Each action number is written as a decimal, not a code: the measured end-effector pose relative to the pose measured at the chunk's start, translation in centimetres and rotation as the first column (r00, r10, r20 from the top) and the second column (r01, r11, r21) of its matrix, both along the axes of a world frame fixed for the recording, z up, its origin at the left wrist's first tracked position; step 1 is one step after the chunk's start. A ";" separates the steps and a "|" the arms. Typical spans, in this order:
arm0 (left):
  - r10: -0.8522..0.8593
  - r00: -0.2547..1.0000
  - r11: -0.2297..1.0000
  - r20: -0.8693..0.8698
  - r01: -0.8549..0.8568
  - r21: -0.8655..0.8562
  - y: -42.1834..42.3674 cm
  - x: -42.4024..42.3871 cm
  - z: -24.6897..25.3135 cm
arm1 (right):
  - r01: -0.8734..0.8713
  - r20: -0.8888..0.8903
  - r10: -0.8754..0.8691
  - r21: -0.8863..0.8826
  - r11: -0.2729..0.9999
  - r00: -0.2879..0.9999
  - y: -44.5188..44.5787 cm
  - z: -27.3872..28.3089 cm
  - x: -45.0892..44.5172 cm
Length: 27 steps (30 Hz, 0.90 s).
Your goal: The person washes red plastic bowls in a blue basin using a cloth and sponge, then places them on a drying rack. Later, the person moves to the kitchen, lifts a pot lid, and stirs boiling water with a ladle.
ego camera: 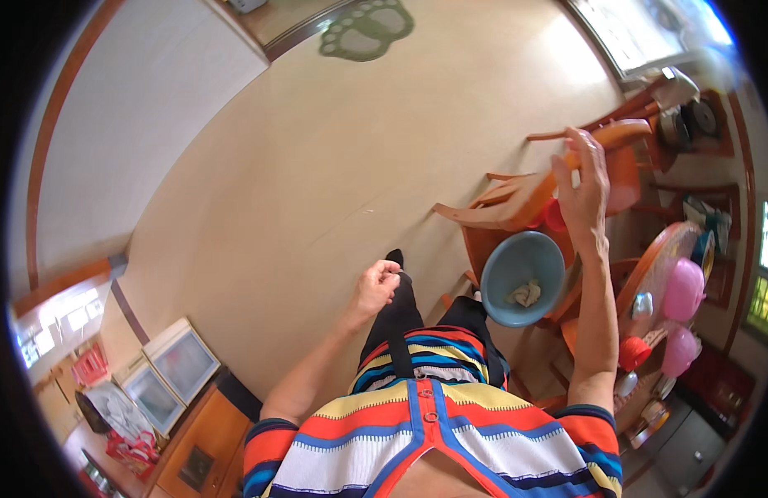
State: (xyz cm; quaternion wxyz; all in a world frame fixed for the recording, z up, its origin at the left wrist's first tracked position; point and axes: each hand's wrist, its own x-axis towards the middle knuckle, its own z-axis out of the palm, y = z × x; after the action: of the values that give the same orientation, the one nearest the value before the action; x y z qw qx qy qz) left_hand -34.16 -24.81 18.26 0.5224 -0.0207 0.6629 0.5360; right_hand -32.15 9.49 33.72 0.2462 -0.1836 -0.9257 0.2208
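My right hand (584, 193) is raised over the back of an orange wooden chair (527, 198), with thumb and fingers apart and nothing between them. Whether it touches the chair cannot be made out. Below that hand, a blue plastic basin (493, 274) rests on a chair seat, and a crumpled pale cloth (526, 294) lies in it. A red container (553, 215) shows partly behind my right hand. My left hand (378, 287) hangs in front of my left leg with its fingers curled in, and no object shows in it.
At the right, a round table (627, 289) bears pink plastic bags (683, 289) and a red bowl (634, 353). A green foot-shaped mat (366, 31) lies on the beige floor (309, 168) by a doorway. A wooden cabinet (203, 442) stands at lower left.
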 end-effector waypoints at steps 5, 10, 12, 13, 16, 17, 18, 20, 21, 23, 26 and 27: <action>0.071 0.995 0.997 0.074 -0.069 -0.022 -2.3 -2.5 0.8 | -0.261 0.697 0.162 0.037 0.965 0.699 -0.3 -0.9 -4.4; 0.255 0.956 0.967 0.142 -0.252 -0.040 -2.1 -9.1 0.0 | -0.097 0.812 0.255 -0.241 0.966 0.525 1.3 0.5 -7.7; 0.277 0.945 0.961 0.173 -0.271 -0.058 -0.8 -13.1 0.7 | -0.081 0.821 0.280 -0.278 0.957 0.498 3.0 0.5 -10.2; 0.258 0.953 0.966 0.159 -0.257 -0.027 0.1 -15.2 0.9 | -0.072 0.822 0.294 -0.298 0.952 0.487 4.0 0.5 -11.5; 0.198 0.973 0.978 0.114 -0.205 0.049 3.1 -22.1 1.6 | -0.085 0.818 0.245 -0.237 0.968 0.520 7.2 -0.6 -16.0; 0.189 0.976 0.979 0.104 -0.195 0.052 3.7 -24.5 1.4 | -0.110 0.814 0.237 -0.212 0.971 0.530 8.0 -1.1 -17.9; 0.175 0.980 0.982 0.092 -0.181 0.055 4.6 -27.1 1.6 | -0.045 0.831 0.258 -0.271 0.961 0.493 8.3 -1.5 -20.0; 0.202 0.976 0.977 0.086 -0.206 0.052 6.2 -32.1 2.3 | -0.136 0.876 0.240 -0.201 0.970 0.419 9.5 -3.0 -25.5; 0.203 0.976 0.977 0.080 -0.208 0.056 6.9 -35.0 2.2 | -0.207 0.893 0.224 -0.152 0.967 0.391 9.9 -4.3 -27.9; 0.212 0.973 0.974 0.088 -0.218 0.061 7.8 -39.9 2.3 | -0.241 0.891 0.268 -0.188 0.952 0.366 9.0 -4.6 -34.2; 0.239 0.970 0.971 0.046 -0.239 -0.003 9.2 -48.1 3.6 | -0.232 0.782 0.431 -0.364 0.902 0.449 7.3 -4.2 -44.9; 0.254 0.966 0.967 0.053 -0.253 -0.018 9.4 -50.6 3.6 | -0.225 0.741 0.496 -0.443 0.868 0.452 7.3 -4.2 -48.3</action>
State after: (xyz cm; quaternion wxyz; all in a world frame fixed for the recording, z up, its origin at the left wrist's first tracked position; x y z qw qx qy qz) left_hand -84.71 -15.38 21.91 0.4675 -0.1228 0.6430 0.5940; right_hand -80.43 16.78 29.54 -0.3084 -0.0963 -0.9034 0.2821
